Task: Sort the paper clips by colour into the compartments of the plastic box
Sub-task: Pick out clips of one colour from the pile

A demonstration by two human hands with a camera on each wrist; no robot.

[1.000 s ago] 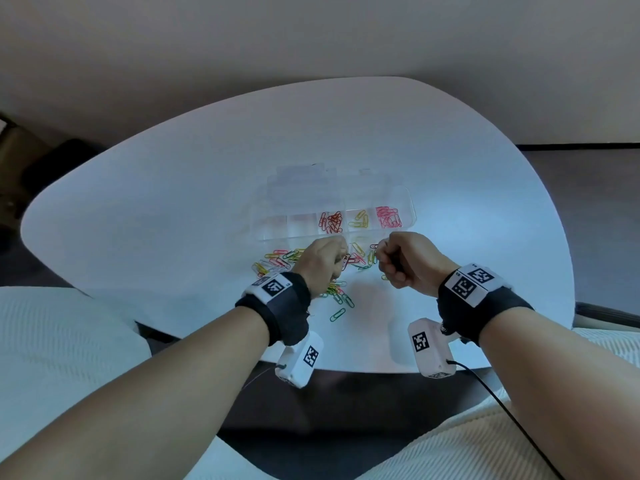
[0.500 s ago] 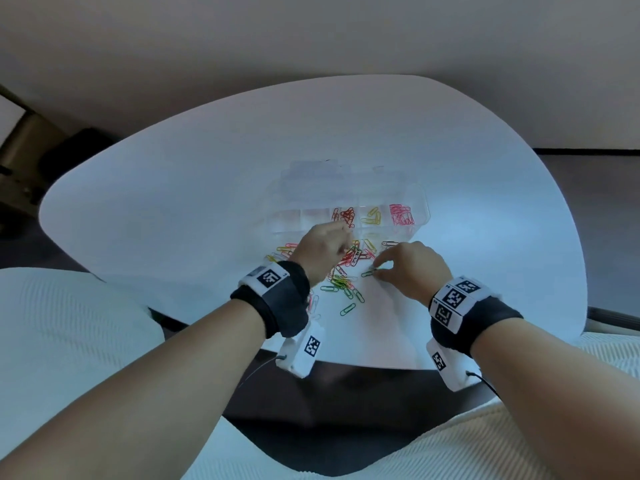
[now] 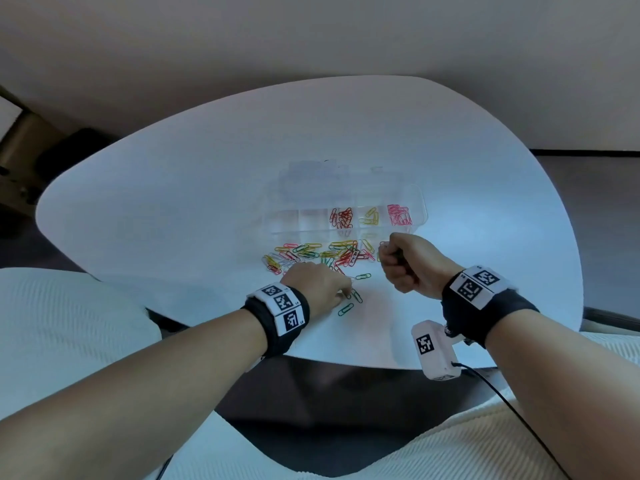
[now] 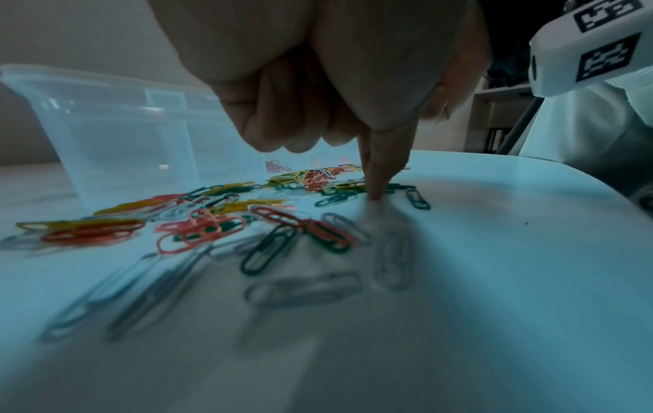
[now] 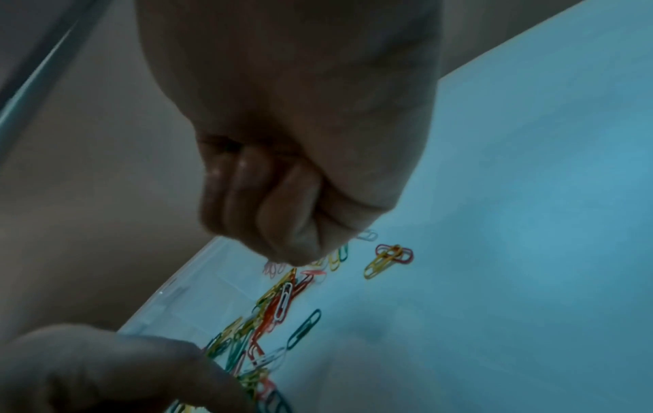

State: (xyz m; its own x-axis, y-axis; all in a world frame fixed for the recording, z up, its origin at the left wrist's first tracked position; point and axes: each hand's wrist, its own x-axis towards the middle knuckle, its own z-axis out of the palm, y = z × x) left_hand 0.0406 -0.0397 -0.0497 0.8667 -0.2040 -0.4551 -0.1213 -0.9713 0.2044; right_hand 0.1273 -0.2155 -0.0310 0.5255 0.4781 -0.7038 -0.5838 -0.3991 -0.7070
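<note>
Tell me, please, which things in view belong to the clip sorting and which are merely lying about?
Belonging to the job:
- loose paper clips
- plastic box, with red, yellow and pink clips sorted
- left hand, forefinger down among green clips
- right hand, fisted

Merely about:
- white table
- dark furniture at far left

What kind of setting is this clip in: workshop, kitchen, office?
Probably a plain office or living room, not a workshop: a rounded white table against a bare beige wall, shelving with binders off to the side, and only the plastic box and loose paper clips.
</note>
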